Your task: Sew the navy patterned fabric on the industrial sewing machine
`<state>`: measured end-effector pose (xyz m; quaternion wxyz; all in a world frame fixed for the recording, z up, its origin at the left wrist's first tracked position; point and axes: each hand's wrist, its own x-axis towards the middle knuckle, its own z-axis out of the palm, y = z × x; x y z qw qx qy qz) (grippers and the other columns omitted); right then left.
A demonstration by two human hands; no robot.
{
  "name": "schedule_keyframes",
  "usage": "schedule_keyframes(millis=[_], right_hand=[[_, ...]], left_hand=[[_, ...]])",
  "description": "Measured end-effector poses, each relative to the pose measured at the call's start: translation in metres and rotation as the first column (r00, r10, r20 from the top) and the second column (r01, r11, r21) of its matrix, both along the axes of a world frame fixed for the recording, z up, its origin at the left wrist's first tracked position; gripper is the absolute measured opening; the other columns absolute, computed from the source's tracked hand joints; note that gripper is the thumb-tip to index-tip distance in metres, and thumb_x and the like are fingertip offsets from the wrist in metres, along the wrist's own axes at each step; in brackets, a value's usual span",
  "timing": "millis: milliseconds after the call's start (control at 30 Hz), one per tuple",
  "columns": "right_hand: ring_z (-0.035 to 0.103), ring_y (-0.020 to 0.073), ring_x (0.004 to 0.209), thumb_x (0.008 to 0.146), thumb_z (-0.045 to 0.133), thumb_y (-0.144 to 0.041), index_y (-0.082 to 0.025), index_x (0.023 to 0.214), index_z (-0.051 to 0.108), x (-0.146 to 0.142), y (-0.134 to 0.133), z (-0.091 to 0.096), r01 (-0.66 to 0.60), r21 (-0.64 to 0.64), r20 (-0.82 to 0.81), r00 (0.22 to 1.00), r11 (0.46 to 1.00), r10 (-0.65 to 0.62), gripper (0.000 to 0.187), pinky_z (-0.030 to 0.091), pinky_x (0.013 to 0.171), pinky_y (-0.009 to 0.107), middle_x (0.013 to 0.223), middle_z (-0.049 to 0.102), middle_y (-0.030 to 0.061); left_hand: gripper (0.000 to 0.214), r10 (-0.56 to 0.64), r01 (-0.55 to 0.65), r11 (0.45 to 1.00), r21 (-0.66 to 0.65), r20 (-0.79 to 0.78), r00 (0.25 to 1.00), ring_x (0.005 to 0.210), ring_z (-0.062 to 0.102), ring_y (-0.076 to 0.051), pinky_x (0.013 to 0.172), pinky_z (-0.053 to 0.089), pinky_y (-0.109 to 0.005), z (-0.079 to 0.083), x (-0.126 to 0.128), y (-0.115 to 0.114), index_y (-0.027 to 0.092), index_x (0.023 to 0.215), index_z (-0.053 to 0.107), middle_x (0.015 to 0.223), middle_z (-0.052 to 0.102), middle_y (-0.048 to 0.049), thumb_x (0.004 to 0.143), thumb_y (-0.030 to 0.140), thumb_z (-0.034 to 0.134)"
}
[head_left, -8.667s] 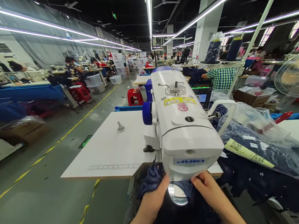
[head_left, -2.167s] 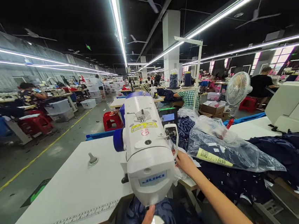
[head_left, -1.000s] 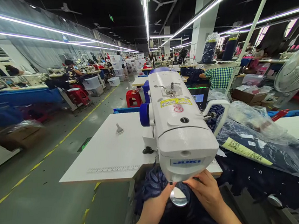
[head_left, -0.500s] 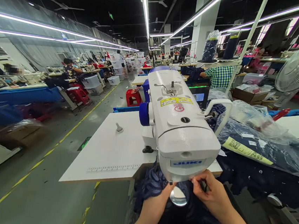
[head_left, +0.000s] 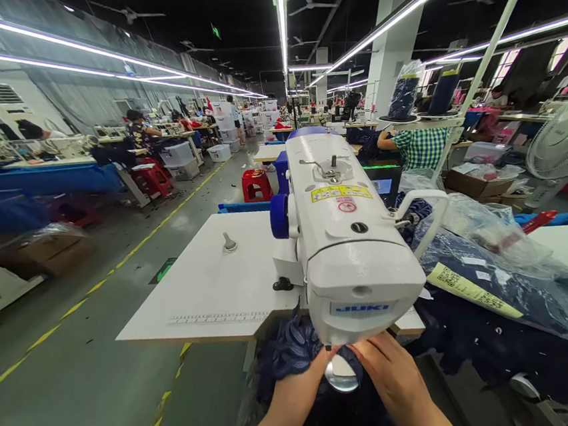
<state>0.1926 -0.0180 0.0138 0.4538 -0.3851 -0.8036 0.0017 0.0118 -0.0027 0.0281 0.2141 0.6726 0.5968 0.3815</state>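
Observation:
A white sewing machine [head_left: 361, 247] with a blue handwheel stands in front of me. Navy lace fabric [head_left: 296, 348] is bunched under its head and hangs down toward my lap. My left hand [head_left: 297, 392] grips this fabric close to the needle area, its thumb up against the underside of the head and most fingers hidden in the cloth. From the other side my right hand [head_left: 394, 374] is closed at the fabric, its fingertips tucked beneath the head. Between the hands a shiny round metal piece [head_left: 343, 374] shows. The needle is hidden by the machine head.
The white table [head_left: 222, 281] with a printed ruler extends left. At right lie plastic-bagged navy garments [head_left: 484, 272] with a yellow label, and a standing fan [head_left: 567, 133]. Thread cones [head_left: 443, 93] stand above. A red stool [head_left: 256, 185] and co-workers are farther back.
My right hand has moved left and further under the machine head, nearer my left hand. My left hand stays at the fabric. The view has shifted slightly.

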Motion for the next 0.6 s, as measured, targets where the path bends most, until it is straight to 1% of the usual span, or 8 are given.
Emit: schedule_keyframes(millis=[100,200,233,300,367,467,533,600], right_hand=[[0.063,0.0211,0.089,0.089,0.051,-0.008,-0.026,0.121,0.058,-0.001,0.001,0.002,0.006,-0.004,-0.002,1.000,1.000,-0.006,0.037,0.053,0.077,0.033,0.099,0.067,0.0073],[0.064,0.0200,0.086,0.092,0.050,-0.016,-0.028,0.100,0.068,-0.001,0.006,0.006,0.042,-0.244,-0.062,0.996,0.969,-0.059,0.023,0.054,0.072,0.030,0.094,0.067,0.0049],[0.065,0.0205,0.086,0.091,0.052,-0.019,-0.027,0.095,0.068,-0.001,0.009,0.009,0.052,-0.358,-0.096,0.991,0.932,-0.091,0.018,0.054,0.071,0.029,0.093,0.067,0.0047],[0.065,0.0223,0.087,0.086,0.059,-0.025,-0.025,0.098,0.066,0.000,0.017,0.016,-0.001,-0.559,-0.191,0.973,0.829,-0.128,0.013,0.055,0.071,0.030,0.095,0.068,0.0047],[0.066,0.0235,0.090,0.082,0.065,-0.029,-0.022,0.110,0.061,0.001,0.028,0.023,-0.162,-0.671,-0.313,0.946,0.724,-0.079,0.029,0.055,0.077,0.034,0.100,0.070,0.0051],[0.065,0.0239,0.093,0.079,0.068,-0.032,-0.021,0.110,0.062,0.005,0.042,0.028,-0.379,-0.677,-0.439,0.896,0.631,0.066,0.034,0.053,0.084,0.037,0.106,0.070,0.0051],[0.064,0.0246,0.095,0.077,0.071,-0.034,-0.021,0.107,0.065,0.007,0.047,0.027,-0.412,-0.672,-0.448,0.888,0.615,0.106,0.033,0.053,0.086,0.038,0.107,0.070,0.0051],[0.065,0.0250,0.094,0.077,0.071,-0.035,-0.022,0.109,0.064,0.007,0.047,0.024,-0.409,-0.676,-0.453,0.887,0.612,0.092,0.036,0.052,0.087,0.041,0.105,0.071,0.0049]], left_hand=[[0.033,-0.007,0.006,0.999,-0.051,-0.012,1.000,0.093,0.066,-0.028,0.086,0.050,-0.044,0.007,0.002,-0.001,0.023,0.095,0.071,0.085,0.074,-0.0078,0.082,0.049,0.056],[0.031,-0.013,0.013,0.989,-0.150,0.005,1.000,0.099,0.064,-0.028,0.093,0.046,-0.045,0.017,0.004,-0.003,0.022,0.098,0.070,0.086,0.074,-0.0071,0.082,0.044,0.056],[0.031,-0.015,0.017,0.985,-0.169,0.017,1.000,0.101,0.063,-0.028,0.094,0.045,-0.044,0.019,0.004,-0.003,0.022,0.099,0.070,0.087,0.074,-0.0071,0.082,0.044,0.056],[0.032,-0.012,0.019,0.983,-0.184,0.038,0.999,0.101,0.063,-0.028,0.095,0.045,-0.044,0.022,0.005,-0.003,0.022,0.101,0.070,0.089,0.074,-0.0076,0.082,0.044,0.056],[0.032,0.003,0.007,0.983,-0.184,0.052,0.999,0.099,0.063,-0.028,0.093,0.046,-0.044,0.022,0.005,-0.003,0.022,0.101,0.070,0.090,0.074,-0.0081,0.081,0.044,0.057],[0.028,0.022,-0.009,0.987,-0.160,0.080,0.997,0.097,0.064,-0.028,0.093,0.046,-0.042,0.019,0.007,-0.003,0.023,0.100,0.071,0.090,0.074,-0.0077,0.080,0.039,0.058],[0.024,0.042,-0.024,0.989,-0.148,0.114,0.993,0.096,0.064,-0.027,0.095,0.046,-0.041,0.017,0.009,-0.004,0.024,0.096,0.072,0.089,0.075,-0.0063,0.079,0.035,0.059],[0.020,0.066,-0.041,0.986,-0.160,0.153,0.986,0.095,0.065,-0.026,0.097,0.045,-0.041,0.015,0.010,-0.004,0.025,0.092,0.073,0.088,0.075,-0.0048,0.077,0.032,0.061]])
